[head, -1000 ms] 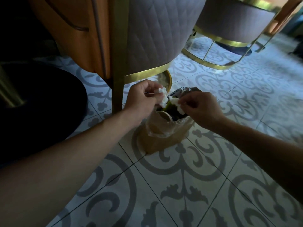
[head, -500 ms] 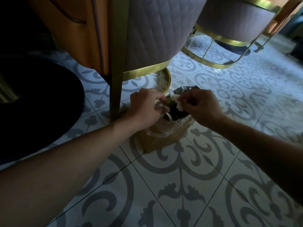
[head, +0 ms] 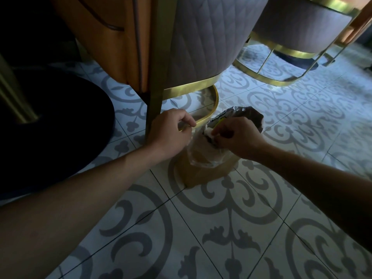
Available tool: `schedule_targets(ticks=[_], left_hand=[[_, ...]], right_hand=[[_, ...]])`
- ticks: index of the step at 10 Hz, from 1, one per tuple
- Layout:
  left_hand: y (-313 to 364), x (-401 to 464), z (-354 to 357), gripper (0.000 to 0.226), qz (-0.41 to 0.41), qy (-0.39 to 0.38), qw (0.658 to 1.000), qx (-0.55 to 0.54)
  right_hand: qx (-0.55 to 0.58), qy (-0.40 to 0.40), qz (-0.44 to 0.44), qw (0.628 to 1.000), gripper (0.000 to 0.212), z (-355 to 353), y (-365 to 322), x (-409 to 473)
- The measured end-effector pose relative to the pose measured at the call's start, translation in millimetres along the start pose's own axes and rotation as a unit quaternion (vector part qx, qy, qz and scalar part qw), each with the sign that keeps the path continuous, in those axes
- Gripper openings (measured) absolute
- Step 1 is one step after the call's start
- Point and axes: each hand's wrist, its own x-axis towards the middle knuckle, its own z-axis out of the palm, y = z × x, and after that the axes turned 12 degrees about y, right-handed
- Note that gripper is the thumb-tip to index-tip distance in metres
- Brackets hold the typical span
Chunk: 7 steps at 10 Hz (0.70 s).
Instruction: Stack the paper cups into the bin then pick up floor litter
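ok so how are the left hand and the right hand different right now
The left hand sits beside the bin, curled with fingertips pinched at the clear liner's edge. The right hand is over the bin's mouth, fingers pressing white scraps into the rubbish. The left is nearer the gold chair leg; the right is nearer the silvery wrapper. Both are closed, palms down, bare-armed.

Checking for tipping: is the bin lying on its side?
No, the bin stands upright on the tiled floor, its lined mouth facing up under both hands.

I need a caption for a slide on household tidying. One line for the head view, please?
Both hands, left hand and right hand, work at the mouth of a lined bin on patterned tiles.
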Motion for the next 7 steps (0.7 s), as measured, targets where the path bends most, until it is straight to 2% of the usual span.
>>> schedule_targets(ticks=[2, 3, 5, 7], left_hand=[[-5.5, -1.8, -8.3, 0.006, -0.002, 0.012, 1.000, 0.013], [-11.2, -2.3, -14.1, 0.006, -0.009, 0.005, 1.000, 0.017], [-20.7, -3.6, -33.3, 0.008, -0.015, 0.017, 0.999, 0.030], [-27.0, -6.5, -68.7, 0.005, -0.009, 0.053, 0.997, 0.047]], right_hand=[[-0.013, -0.001, 0.005, 1.000, 0.007, 2.5, -1.6, -0.2], [-0.008, 0.042, -0.002, 0.999, 0.003, 2.3, -5.0, 0.6], [0.011, 0.066, -0.044, 0.997, 0.008, 7.0, -23.6, 10.2], [0.043, 0.075, -0.089, 0.992, 0.033, 21.7, -62.5, 17.4]])
